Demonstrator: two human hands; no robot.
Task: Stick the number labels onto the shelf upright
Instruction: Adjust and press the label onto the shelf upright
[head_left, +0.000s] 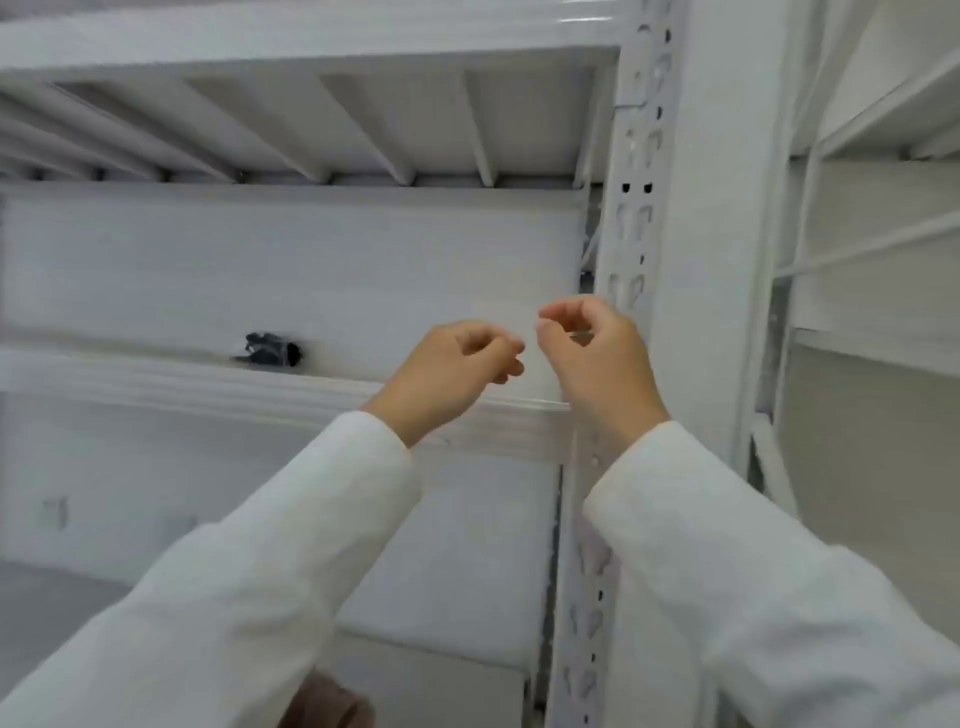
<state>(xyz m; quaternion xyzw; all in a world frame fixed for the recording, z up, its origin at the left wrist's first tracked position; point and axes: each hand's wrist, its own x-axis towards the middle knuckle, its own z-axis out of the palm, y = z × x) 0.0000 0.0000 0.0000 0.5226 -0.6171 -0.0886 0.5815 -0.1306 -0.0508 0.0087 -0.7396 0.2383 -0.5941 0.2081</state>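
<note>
Two hands raised, left hand (457, 358) and right hand (592, 353) fingers curled, grasp unclear, shelf upright (636, 218) running vertically

I count two hands of mine, left (462, 358) and right (592, 348), two white sleeves (291, 561), one slotted shelf upright (631, 208), one dark crumpled object (272, 351) on the shelf board (260, 387), and no label I can make out.

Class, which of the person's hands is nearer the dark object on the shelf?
Left. The left hand is just right of the dark object; the right hand is farther right, by the upright.
</note>
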